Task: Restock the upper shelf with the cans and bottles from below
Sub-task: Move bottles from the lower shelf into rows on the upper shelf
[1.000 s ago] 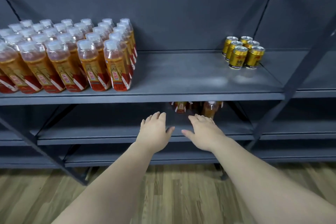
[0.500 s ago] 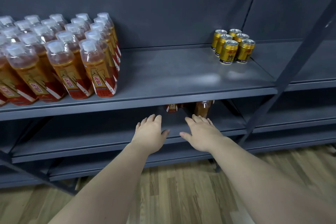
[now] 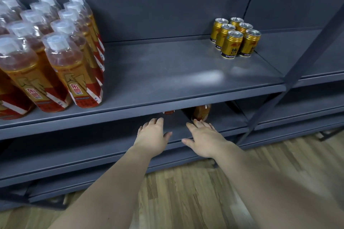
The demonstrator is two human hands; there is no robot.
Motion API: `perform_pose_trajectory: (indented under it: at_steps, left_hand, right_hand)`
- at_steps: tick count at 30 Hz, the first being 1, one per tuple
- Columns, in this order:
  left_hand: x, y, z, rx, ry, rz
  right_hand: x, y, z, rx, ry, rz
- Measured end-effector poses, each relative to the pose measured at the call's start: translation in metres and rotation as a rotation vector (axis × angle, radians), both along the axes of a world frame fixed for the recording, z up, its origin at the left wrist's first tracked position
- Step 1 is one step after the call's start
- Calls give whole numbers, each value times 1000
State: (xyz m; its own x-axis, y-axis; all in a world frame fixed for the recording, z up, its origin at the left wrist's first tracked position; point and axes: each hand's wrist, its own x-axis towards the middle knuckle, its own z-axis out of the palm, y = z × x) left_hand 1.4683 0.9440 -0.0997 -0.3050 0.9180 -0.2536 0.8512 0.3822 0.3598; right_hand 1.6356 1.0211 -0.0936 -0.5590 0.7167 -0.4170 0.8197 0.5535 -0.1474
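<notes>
Two hands fill my feed, and I start at their tips. The fingers (image 3: 159, 122) of the left hand (image 3: 151, 136) lie straight and close together, thumb splayed to the side, gripping nothing. The fingers (image 3: 198, 125) of the right hand (image 3: 203, 138) are straight too, slightly fanned, thumb out toward the left hand, and likewise grip nothing. Both palms face down, side by side but apart, over the front of the lower shelf (image 3: 83, 152).

Just past the right fingertips an amber drink bottle (image 3: 201, 113) stands on that lower shelf. Its top is hidden behind the front lip of the upper shelf (image 3: 176, 72), and I cannot tell whether the fingertips touch it. Left of it, above the left fingertips, a red scrap of a second bottle (image 3: 168, 112) peeks from under the same lip.

On the upper shelf, a dense block of white-capped bottles (image 3: 70, 69) with red and gold labels stands upright at the left end. Six gold cans (image 3: 235, 40) stand in a tight cluster at the right, toward the back, well apart from the bottles. A diagonal steel brace (image 3: 306, 57) crosses the rack on the right. Both bare forearms (image 3: 115, 182) run back toward me over the wood-plank floor (image 3: 186, 197).
</notes>
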Motion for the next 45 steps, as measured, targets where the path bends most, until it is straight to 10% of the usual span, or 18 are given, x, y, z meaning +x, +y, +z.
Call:
perform_pose_trajectory:
  at_steps: [23, 31, 45]
  left_hand:
    - [21, 91, -76, -60, 33, -80]
    - [5, 130, -147, 138, 15, 88]
    - [-42, 212, -215, 772, -486, 436]
  right_hand:
    - [31, 81, -76, -36, 139, -182]
    - [38, 123, -145, -10, 674, -611]
    - [-7, 157, -225, 114, 1365, -602]
